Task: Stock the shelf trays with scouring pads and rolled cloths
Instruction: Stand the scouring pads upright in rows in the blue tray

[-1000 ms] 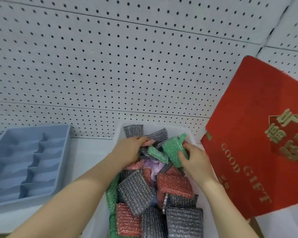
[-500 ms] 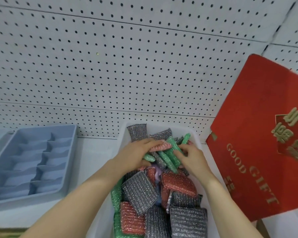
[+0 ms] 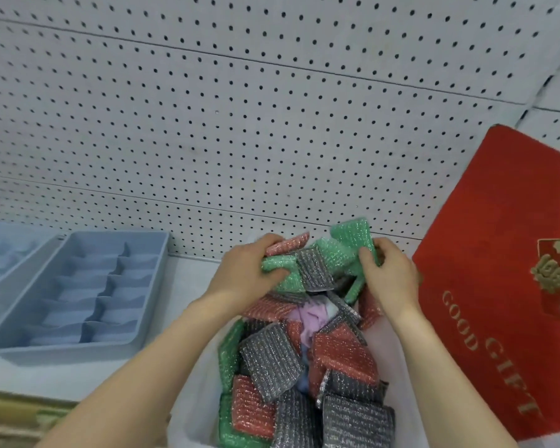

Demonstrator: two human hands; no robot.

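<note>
So, pegboard wall [image 3: 272,124]: it backs the shelf and does not hinder us.
Red gift box [image 3: 498,286]: it leans just beside our right hand; we judge that a careless elbow could tip it onto the bin.
Blue divided tray [image 3: 78,352]: it lies well left of the bin, with a second tray [image 3: 0,279] beyond it. Its narrow compartments may not take a whole handful at once.
White bin [image 3: 194,409]: it stands between tray and box, heaped with loose pads that could snag whatever we lift.
Bunch of scouring pads [image 3: 311,270]: we hold it above the bin's far end. It is loosely stacked, so we think one pad may slip out on the way left.
Left hand [image 3: 243,276]: our fingers and thumb are curled round the bunch's left end.
Right hand [image 3: 388,279]: it pinches the green pad at the right end.
Lilac cloth [image 3: 307,318]: it is half buried mid-bin under pads; we cannot tell whether it is rolled.
</note>
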